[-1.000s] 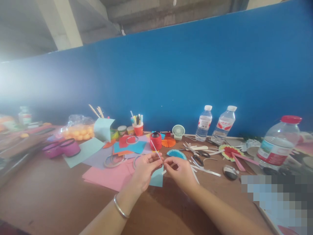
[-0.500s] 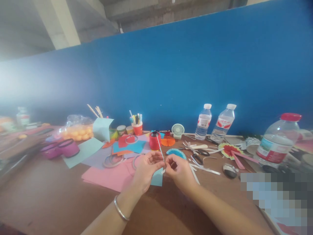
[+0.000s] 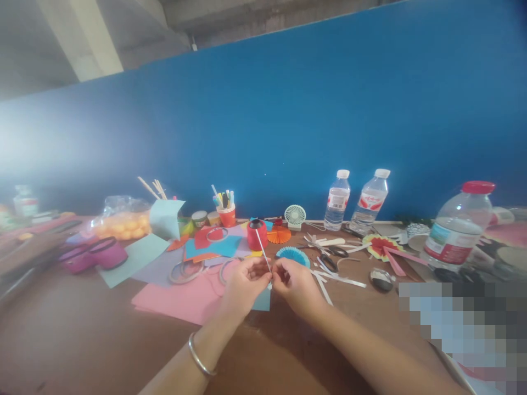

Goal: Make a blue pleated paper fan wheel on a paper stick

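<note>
Both hands meet over the near middle of the brown table (image 3: pixel 82 340), the left hand (image 3: pixel 242 285) and right hand (image 3: pixel 294 285) each pinching the lower end of a thin white paper strip (image 3: pixel 262 249) that slants up and to the left. Pink paper (image 3: pixel 181 299) lies just left of them. A red spool (image 3: pixel 256 235) and blue paper fan (image 3: pixel 292 255) sit just beyond.

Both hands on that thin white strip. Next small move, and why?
Likely a small roll or fold of the lower end by the right hand, with the left hand as anchor. Both pinch the thin white strip, fingertips almost meeting; its long end slants up free towards the red spool, and only a short stub shows below.
</note>
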A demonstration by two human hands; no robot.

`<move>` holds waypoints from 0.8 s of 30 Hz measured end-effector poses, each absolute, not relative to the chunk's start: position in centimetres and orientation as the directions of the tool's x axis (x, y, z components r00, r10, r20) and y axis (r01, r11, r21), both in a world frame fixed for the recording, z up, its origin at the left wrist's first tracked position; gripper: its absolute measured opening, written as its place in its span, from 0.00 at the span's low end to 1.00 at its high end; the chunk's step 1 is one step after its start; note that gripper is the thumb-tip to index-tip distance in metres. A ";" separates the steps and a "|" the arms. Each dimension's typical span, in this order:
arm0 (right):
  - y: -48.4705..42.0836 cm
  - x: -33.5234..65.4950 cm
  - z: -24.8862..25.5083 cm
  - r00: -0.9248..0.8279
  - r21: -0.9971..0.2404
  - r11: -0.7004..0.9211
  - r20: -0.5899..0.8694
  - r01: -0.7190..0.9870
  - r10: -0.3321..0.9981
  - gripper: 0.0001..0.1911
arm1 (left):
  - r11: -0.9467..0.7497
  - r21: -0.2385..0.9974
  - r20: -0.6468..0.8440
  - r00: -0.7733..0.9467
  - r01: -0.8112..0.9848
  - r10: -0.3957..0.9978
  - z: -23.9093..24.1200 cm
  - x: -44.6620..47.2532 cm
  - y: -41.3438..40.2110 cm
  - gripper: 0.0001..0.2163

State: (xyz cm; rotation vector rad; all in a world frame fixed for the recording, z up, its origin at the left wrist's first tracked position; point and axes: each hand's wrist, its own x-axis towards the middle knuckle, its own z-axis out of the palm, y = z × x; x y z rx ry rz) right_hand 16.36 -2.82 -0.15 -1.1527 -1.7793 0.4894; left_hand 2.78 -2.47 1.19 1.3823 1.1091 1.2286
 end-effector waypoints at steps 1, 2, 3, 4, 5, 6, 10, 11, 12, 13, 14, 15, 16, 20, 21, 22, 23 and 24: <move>-2.8 16.4 -0.1 -0.135 -0.721 0.481 0.483 0.500 0.865 0.04 | -0.145 0.988 0.140 0.095 0.049 0.986 1.2 2.8 -2.5 0.12; -2.7 16.4 -0.1 -0.142 -0.719 0.479 0.479 0.503 0.867 0.04 | -0.149 0.987 0.142 0.106 0.060 0.984 1.3 2.8 -2.4 0.12; -2.7 16.4 -0.1 -0.146 -0.720 0.475 0.472 0.506 0.870 0.04 | -0.153 0.986 0.145 0.114 0.068 0.983 1.3 2.7 -2.4 0.12; -2.6 16.4 -0.1 -0.149 -0.721 0.471 0.465 0.508 0.873 0.04 | -0.158 0.985 0.148 0.120 0.073 0.982 1.3 2.7 -2.4 0.12; -2.6 16.4 -0.2 -0.152 -0.724 0.468 0.459 0.507 0.875 0.04 | -0.161 0.984 0.151 0.123 0.074 0.981 1.3 2.7 -2.5 0.12; -2.6 16.5 -0.2 -0.153 -0.728 0.466 0.456 0.502 0.877 0.04 | -0.162 0.984 0.152 0.126 0.073 0.980 1.4 2.7 -2.5 0.12; -2.6 16.5 -0.2 -0.157 -0.760 0.464 0.444 0.455 0.882 0.04 | -0.158 0.986 0.149 0.129 0.058 0.980 1.3 2.7 -2.5 0.12; -2.6 16.5 -0.2 -0.155 -0.771 0.459 0.438 0.442 0.885 0.04 | -0.156 0.986 0.148 0.128 0.056 0.981 1.3 2.7 -2.4 0.11; -2.6 16.4 -0.2 -0.153 -0.781 0.453 0.432 0.430 0.889 0.04 | -0.154 0.987 0.147 0.125 0.054 0.981 1.2 2.7 -2.4 0.11; -2.5 16.4 -0.3 -0.150 -0.789 0.447 0.425 0.421 0.892 0.04 | -0.152 0.987 0.145 0.120 0.054 0.982 1.2 2.7 -2.3 0.11; -2.5 16.4 -0.4 -0.148 -0.796 0.442 0.420 0.413 0.895 0.04 | -0.150 0.987 0.142 0.116 0.056 0.983 1.2 2.8 -2.3 0.11; -2.4 16.3 -0.5 -0.147 -0.802 0.437 0.415 0.408 0.898 0.04 | -0.147 0.987 0.139 0.115 0.061 0.984 1.1 2.7 -2.2 0.10; -2.4 16.3 -0.6 -0.145 -0.805 0.434 0.412 0.405 0.900 0.04 | -0.146 0.987 0.138 0.114 0.066 0.984 1.0 2.7 -2.2 0.10; -2.3 16.4 -0.8 -0.138 -0.817 0.428 0.408 0.385 0.902 0.04 | -0.144 0.986 0.138 0.084 0.079 0.987 0.7 2.6 -2.0 0.09; -2.3 16.5 -0.7 -0.138 -0.827 0.425 0.403 0.369 0.905 0.04 | -0.140 0.988 0.136 0.062 0.067 0.989 0.6 2.5 -1.9 0.10; -2.3 16.7 -0.6 -0.142 -0.838 0.420 0.396 0.349 0.907 0.05 | -0.132 0.990 0.131 0.036 0.048 0.991 0.5 2.5 -1.9 0.10; -2.4 16.9 -0.5 -0.146 -0.848 0.417 0.391 0.327 0.909 0.05 | -0.121 0.992 0.120 0.018 0.023 0.993 0.5 2.4 -1.9 0.10; -2.4 17.0 -0.4 -0.146 -0.852 0.421 0.395 0.311 0.907 0.06 | -0.107 0.994 0.107 0.004 -0.002 0.994 0.5 2.4 -1.9 0.11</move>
